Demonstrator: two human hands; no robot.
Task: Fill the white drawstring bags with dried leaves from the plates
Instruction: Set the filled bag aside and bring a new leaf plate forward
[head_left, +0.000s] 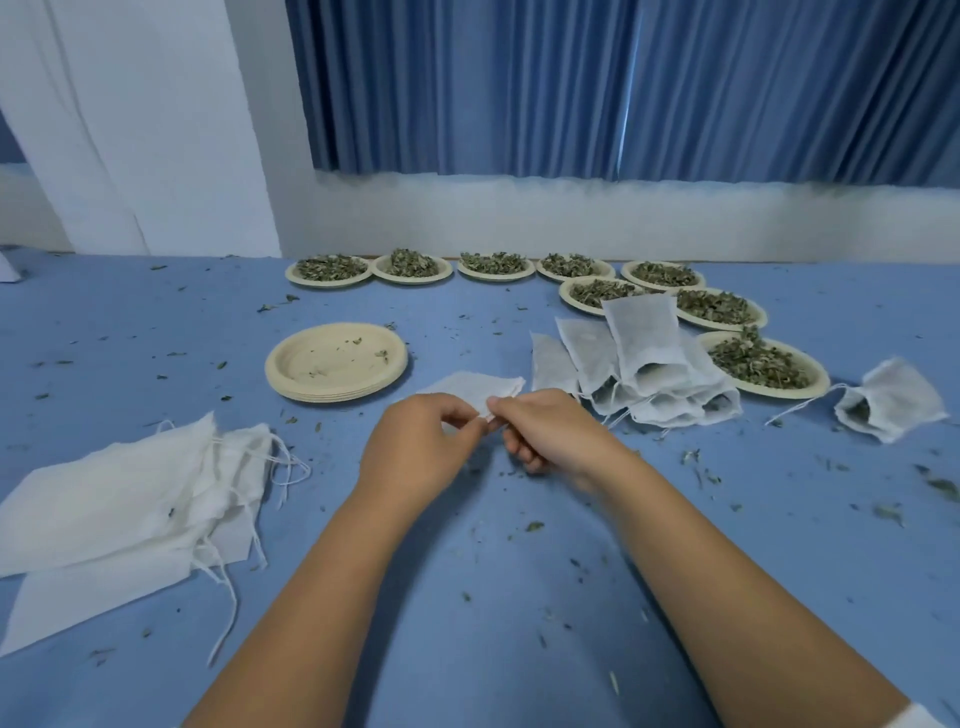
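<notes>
Okay, left hand (421, 441) and right hand (545, 436) both pinch the near edge of an empty bag (467, 387) lying flat on the table (467, 571), long axis running away from them; nearest full plate (774, 392) sits right, closer to the right hand.

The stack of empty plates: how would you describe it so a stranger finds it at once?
Start at the blue table below the blue curtain. Its far edge is lined with plates of dried leaves; nearer, left of the pile of filled bags, sits the stack of empty plates. Only it is stacked and holds just crumbs.
</notes>
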